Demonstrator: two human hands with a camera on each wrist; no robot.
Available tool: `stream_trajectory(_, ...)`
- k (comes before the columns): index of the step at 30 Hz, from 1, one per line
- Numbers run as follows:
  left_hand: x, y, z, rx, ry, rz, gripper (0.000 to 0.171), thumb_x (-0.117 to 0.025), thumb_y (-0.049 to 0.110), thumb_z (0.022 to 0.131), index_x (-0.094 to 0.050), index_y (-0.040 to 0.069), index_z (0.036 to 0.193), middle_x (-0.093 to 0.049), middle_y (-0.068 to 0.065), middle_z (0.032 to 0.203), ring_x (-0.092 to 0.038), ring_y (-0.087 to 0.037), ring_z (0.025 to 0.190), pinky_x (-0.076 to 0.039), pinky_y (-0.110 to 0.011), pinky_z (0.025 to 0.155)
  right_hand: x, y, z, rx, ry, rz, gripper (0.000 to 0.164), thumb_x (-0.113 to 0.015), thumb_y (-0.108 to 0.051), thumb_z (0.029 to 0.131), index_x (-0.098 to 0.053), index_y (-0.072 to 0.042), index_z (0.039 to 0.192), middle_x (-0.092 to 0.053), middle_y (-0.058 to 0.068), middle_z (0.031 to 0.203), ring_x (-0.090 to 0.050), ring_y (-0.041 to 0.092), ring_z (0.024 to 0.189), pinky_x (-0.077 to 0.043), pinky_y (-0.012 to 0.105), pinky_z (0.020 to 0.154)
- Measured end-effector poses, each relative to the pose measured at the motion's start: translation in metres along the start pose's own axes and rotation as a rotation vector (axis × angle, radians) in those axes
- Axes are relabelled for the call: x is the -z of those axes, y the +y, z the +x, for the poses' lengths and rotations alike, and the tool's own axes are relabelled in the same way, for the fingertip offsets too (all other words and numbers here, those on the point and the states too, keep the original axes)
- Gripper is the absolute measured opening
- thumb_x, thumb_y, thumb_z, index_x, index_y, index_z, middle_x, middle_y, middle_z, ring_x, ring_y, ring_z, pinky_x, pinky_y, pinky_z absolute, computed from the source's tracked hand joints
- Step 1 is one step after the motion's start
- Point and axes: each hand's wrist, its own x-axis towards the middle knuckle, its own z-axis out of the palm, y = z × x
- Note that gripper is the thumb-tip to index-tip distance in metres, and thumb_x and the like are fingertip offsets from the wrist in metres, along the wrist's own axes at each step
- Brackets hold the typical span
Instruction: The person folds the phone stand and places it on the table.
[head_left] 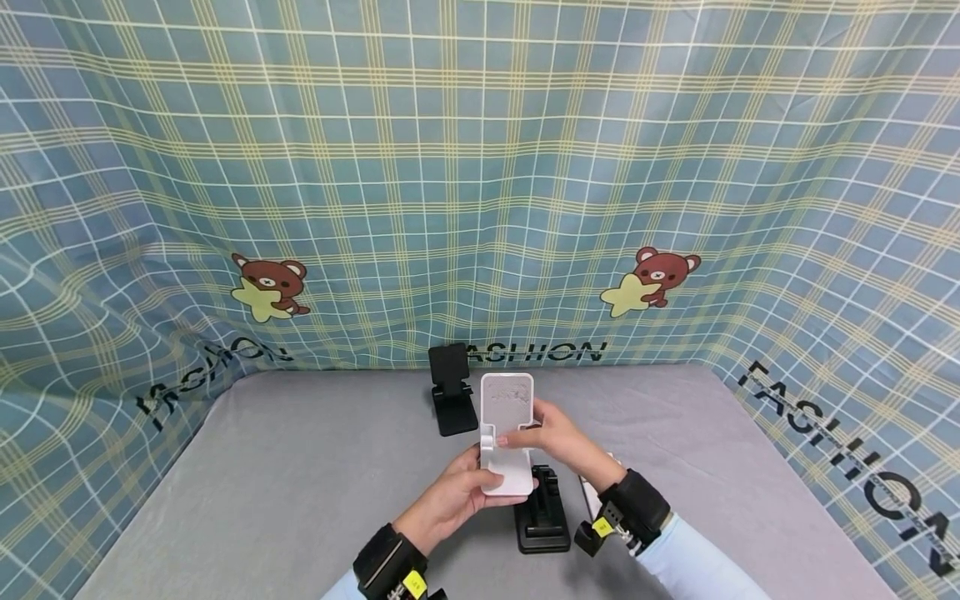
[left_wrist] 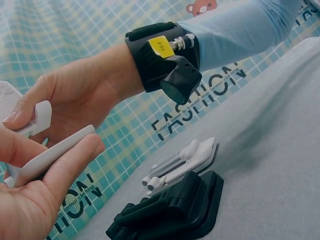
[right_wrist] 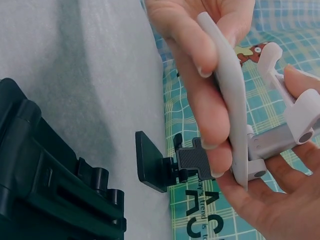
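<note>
**Angle Setting on the White Stand (head_left: 507,412), Two-Handed Hold**

In the head view I had the plaid cloth (head_left: 480,167) behind and to both sides, with the grey worktop (head_left: 322,467) in front of it. The white stand was held in the air above the worktop, ahead of the person. An unfolded black stand (head_left: 450,387) stood behind it, near the rear edge.

Both hands were partly closed in pinching holds. The left hand (head_left: 459,487) gripped the base (head_left: 513,475), thumb on its face and fingers beneath. The right hand (head_left: 558,437) gripped the lower end of the textured plate (head_left: 508,393), thumb across the front.

A folded black stand (head_left: 542,517) lay on the worktop below the hold. A folded white stand (left_wrist: 192,162) lay beside it, partly hidden by the right wrist in the head view.

The right wrist view showed a silver strut (right_wrist: 274,142) linking base and plate, which stood apart. I judged the step in hand to be angle setting, probably unfolding; I could not confirm the direction of turn. The next move, in my judgement, called for the left hand to brace the base while the right turned the plate.
</note>
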Motion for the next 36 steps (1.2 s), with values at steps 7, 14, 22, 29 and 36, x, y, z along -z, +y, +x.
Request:
stream_trajectory(7, -0.001, -0.002, -0.001, 0.009, 0.002, -0.006, 0.067, -0.04, -0.011, 0.086, -0.013, -0.003, 0.147, -0.041, -0.029, 0.139, -0.056, -0.041, 0.116, -0.048, -0.048, 0.097, 0.0, 0.008, 0.003, 0.013, 0.039, -0.006, 0.055, -0.075, -0.019, 0.079, -0.055, -0.009, 0.129, -0.065, 0.012, 0.118, -0.059, 0.025, 0.107, -0.049, 0.036, 0.088)
stream_trajectory(14, 0.0, -0.004, 0.0, 0.0, -0.024, -0.017, 0.067, -0.038, -0.012, 0.086, -0.014, -0.002, 0.148, -0.037, -0.029, 0.142, -0.056, -0.04, 0.116, -0.048, -0.048, 0.097, -0.005, 0.015, 0.008, 0.092, 0.143, -0.03, 0.046, -0.076, -0.015, 0.078, -0.062, -0.007, 0.121, -0.068, 0.011, 0.11, -0.062, 0.018, 0.099, -0.048, 0.034, 0.087)
stream_trajectory(22, -0.002, -0.006, -0.001, 0.011, -0.015, -0.034, 0.068, -0.04, -0.012, 0.086, -0.015, -0.003, 0.148, -0.04, -0.027, 0.14, -0.055, -0.042, 0.116, -0.047, -0.049, 0.097, -0.01, 0.02, 0.012, 0.126, 0.222, -0.028, 0.04, -0.075, -0.01, 0.079, -0.065, -0.003, 0.116, -0.068, 0.014, 0.11, -0.062, 0.016, 0.1, -0.047, 0.033, 0.09)
stream_trajectory(29, -0.002, -0.008, -0.001, 0.027, -0.011, -0.032, 0.069, -0.04, -0.011, 0.086, -0.014, -0.002, 0.149, -0.037, -0.028, 0.143, -0.054, -0.042, 0.118, -0.047, -0.048, 0.098, -0.011, 0.018, 0.011, 0.147, 0.21, -0.04, 0.038, -0.073, -0.009, 0.08, -0.065, -0.001, 0.116, -0.068, 0.016, 0.11, -0.062, 0.021, 0.102, -0.048, 0.034, 0.09)
stream_trajectory(36, 0.0, -0.007, -0.001, 0.022, -0.006, -0.018, 0.067, -0.041, -0.011, 0.086, -0.014, -0.004, 0.147, -0.038, -0.029, 0.141, -0.055, -0.042, 0.117, -0.047, -0.048, 0.097, -0.01, 0.016, 0.01, 0.128, 0.196, -0.052, 0.038, -0.072, -0.011, 0.081, -0.065, -0.004, 0.117, -0.068, 0.014, 0.111, -0.062, 0.02, 0.103, -0.048, 0.035, 0.09)
